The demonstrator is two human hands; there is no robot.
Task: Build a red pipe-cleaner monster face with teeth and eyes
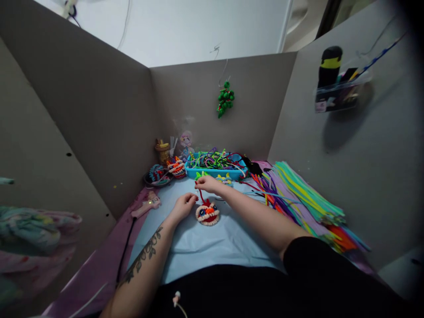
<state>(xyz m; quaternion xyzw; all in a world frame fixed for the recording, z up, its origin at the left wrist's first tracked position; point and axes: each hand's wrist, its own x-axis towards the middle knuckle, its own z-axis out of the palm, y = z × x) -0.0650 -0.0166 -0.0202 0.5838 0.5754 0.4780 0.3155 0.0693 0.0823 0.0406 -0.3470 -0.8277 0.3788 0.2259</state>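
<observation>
On the light blue sheet [185,247] lies a small face ornament [207,214] made of pipe cleaners, cream and red with blue eyes and an orange nose. A red pipe cleaner [201,193] rises from its top. My right hand [208,183] pinches the upper end of that red pipe cleaner, above the ornament. Just left of the ornament is my left hand [186,205], its fingers closed together near the stem; whatever they hold, if anything, is too small to make out.
Behind stands a blue tray [215,173] of tangled pipe cleaners. Bundles of coloured pipe cleaners [298,198] lie at right. A pink glue gun [147,206] with a black cord is at left, near a dark bowl [158,182] and another face ornament [177,168]. Grey panels [212,106] surround the table.
</observation>
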